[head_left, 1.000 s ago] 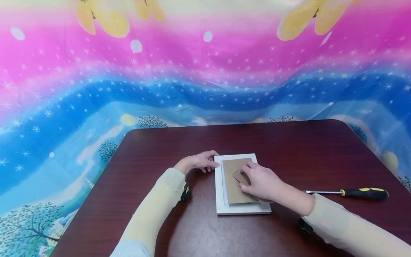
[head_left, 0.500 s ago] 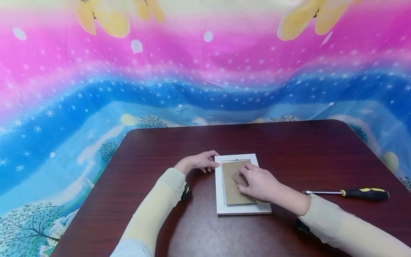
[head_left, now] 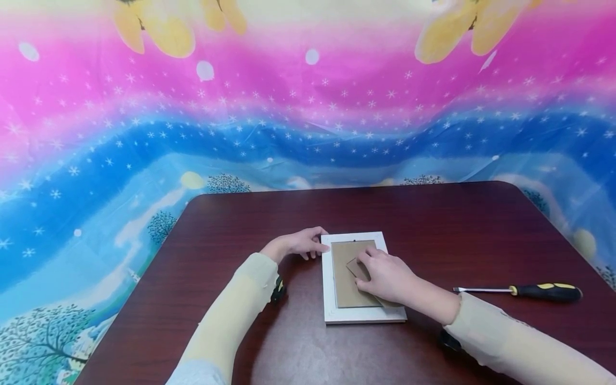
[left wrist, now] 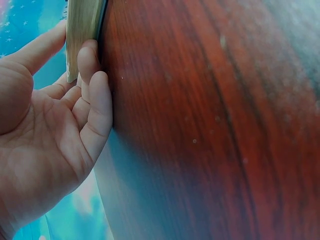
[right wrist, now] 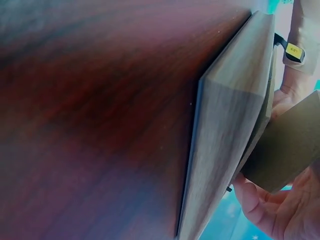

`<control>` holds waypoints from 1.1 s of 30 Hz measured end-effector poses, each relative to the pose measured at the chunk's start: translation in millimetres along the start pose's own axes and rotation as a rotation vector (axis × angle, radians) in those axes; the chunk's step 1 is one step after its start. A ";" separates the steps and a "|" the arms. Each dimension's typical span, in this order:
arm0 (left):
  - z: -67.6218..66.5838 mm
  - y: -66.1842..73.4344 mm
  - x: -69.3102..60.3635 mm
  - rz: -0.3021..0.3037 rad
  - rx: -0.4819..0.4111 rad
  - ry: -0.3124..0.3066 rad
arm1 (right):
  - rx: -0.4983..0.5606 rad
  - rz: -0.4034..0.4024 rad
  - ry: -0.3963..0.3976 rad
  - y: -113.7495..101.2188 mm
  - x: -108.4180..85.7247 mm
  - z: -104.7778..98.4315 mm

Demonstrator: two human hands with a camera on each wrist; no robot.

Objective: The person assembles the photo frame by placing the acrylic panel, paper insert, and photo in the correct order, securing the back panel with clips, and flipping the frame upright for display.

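A white picture frame (head_left: 328, 289) lies back side up on the table. Its brown backing board (head_left: 347, 291) sits in the opening, and in the right wrist view one edge of the board stands slightly proud of the frame. My left hand (head_left: 303, 241) grips the frame's far left corner, thumb on top and fingers along the side; the left wrist view shows the wooden edge (left wrist: 82, 40) between them. My right hand (head_left: 387, 272) pinches the brown stand flap (right wrist: 282, 145) hinged on the backing board. The right fingers hide part of the flap and the board's right side.
A flat-head screwdriver (head_left: 544, 291) with a black and yellow handle lies right of the frame, beside the right forearm. The dark red-brown table (head_left: 269, 211) ends at a patterned cloth backdrop (head_left: 308, 117).
The backing board has shifted and lowered into the frame's opening, showing a small dark tab at its far edge. My right hand moved slightly left with it; the left hand stays put.
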State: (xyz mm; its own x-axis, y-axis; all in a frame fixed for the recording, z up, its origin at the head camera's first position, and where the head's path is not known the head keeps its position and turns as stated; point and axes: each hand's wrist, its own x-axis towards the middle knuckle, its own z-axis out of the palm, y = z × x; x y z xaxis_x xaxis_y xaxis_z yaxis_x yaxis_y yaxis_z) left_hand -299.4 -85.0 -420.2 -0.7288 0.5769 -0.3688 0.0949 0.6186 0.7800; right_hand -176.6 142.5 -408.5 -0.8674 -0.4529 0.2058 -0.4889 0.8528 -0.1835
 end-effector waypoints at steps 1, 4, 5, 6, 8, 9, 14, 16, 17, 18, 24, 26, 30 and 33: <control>0.2 -0.4 0.2 0.001 -0.003 -0.001 | 0.000 0.001 -0.001 0.1 -0.1 0.5; 0.7 -0.9 0.6 0.007 -0.009 -0.003 | -0.001 0.004 0.000 0.2 -0.6 2.0; 0.8 -0.9 0.7 0.008 -0.010 -0.004 | -0.005 0.005 0.001 0.4 -0.6 2.7; 1.0 -0.7 0.8 0.009 -0.009 -0.004 | -0.005 0.005 0.002 0.4 -0.8 3.1; 1.2 -0.4 0.9 0.008 -0.007 -0.004 | -0.004 0.005 0.005 0.5 -1.1 3.9; 1.2 -0.3 1.0 0.006 -0.006 -0.004 | -0.004 0.005 0.006 0.6 -1.3 4.3; 1.4 0.2 0.5 0.000 -0.004 0.000 | -0.002 0.001 0.009 0.6 -2.1 5.7; 1.4 0.4 0.1 -0.002 -0.001 0.002 | -0.004 -0.001 0.009 0.5 -2.3 6.0; 1.5 0.5 0.0 -0.002 0.000 0.003 | -0.005 -0.002 0.009 0.5 -2.3 6.1; 1.6 0.5 -0.2 -0.003 0.001 0.004 | -0.006 -0.002 0.009 0.5 -2.3 6.3; 1.4 0.8 -0.8 -0.009 0.005 0.006 | -0.004 -0.002 0.010 -0.4 -2.2 6.3; 0.8 0.7 -0.8 -0.009 0.003 0.008 | -0.005 -0.003 0.009 -0.8 -1.9 6.1; 0.1 -0.1 -0.3 -0.006 -0.002 0.010 | -0.007 -0.002 0.006 -1.1 -1.3 5.7; 0.2 -0.7 0.2 -0.006 -0.005 0.009 | -0.008 0.000 0.005 -0.5 -0.9 6.2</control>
State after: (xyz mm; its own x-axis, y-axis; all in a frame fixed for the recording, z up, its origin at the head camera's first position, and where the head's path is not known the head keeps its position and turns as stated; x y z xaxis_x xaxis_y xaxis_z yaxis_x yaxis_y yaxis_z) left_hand -299.5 -85.2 -421.0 -0.7353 0.5685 -0.3689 0.0873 0.6192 0.7804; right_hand -176.1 140.8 -414.5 -0.8671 -0.4516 0.2103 -0.4880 0.8549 -0.1763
